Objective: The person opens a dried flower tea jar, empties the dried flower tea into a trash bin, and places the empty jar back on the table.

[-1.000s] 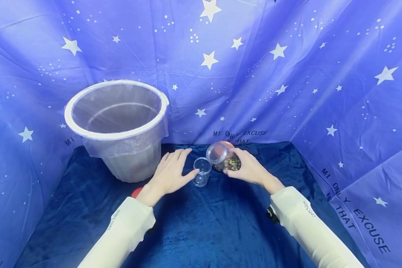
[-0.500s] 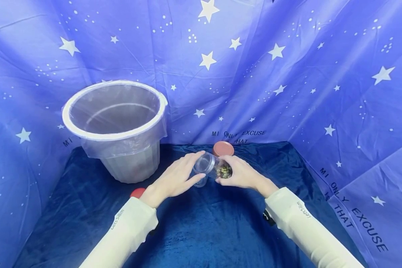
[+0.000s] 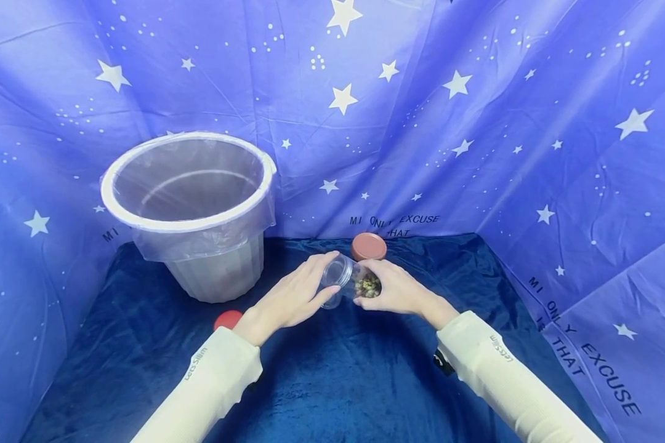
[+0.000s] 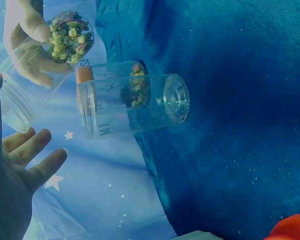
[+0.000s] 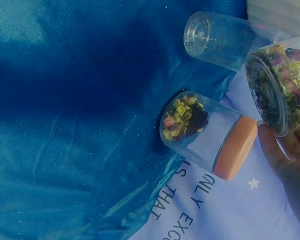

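Note:
My right hand (image 3: pixel 396 289) grips a clear jar (image 4: pixel 17 105), tilted so its mouth faces left, with dried flower buds (image 4: pixel 70 42) gathered toward its base. Beneath that mouth an uncapped clear jar (image 4: pixel 157 112) stands upright on the cloth, its rim partly covered in the head view. My left hand (image 3: pixel 288 295) reaches in from the left with fingers spread and fairly straight, thumb and forefinger right at the held jar's rim. Just behind, a second jar of dried buds (image 5: pixel 182 120) stands upright under an orange-pink lid (image 5: pixel 235 147).
A large pale bin (image 3: pixel 221 271) with a clear liner stands at the back left. Near my left wrist lies a red round object (image 3: pixel 228 319), partly hidden by the arm. Dark blue cloth (image 3: pixel 354 381) covers the table, and a starry curtain (image 3: pixel 476 184) encloses the back and sides.
My right hand has brought the tilted jar leftward from in front of the lidded jar to over the uncapped one. My left hand has shifted slightly right to the jar's mouth.

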